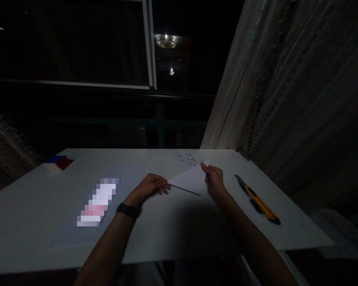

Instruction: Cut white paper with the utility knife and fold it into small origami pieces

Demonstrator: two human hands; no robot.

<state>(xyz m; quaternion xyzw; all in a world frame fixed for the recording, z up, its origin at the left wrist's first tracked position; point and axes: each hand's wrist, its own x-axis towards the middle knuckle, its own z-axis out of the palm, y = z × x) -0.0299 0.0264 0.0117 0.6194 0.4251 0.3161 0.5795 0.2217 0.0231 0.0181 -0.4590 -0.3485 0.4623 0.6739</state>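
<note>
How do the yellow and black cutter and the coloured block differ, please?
The cutter is long and slim; the block is compact. The cutter is yellow and black; the block shows blue, red and white. The cutter lies right, the block far left. Both rest on the white table.

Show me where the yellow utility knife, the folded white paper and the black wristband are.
Yellow utility knife (261,204): head view, on its yellow handle.
White paper (192,177): head view, on its sheet between the hands.
Black wristband (127,210): head view, on the band around the left wrist.
</note>
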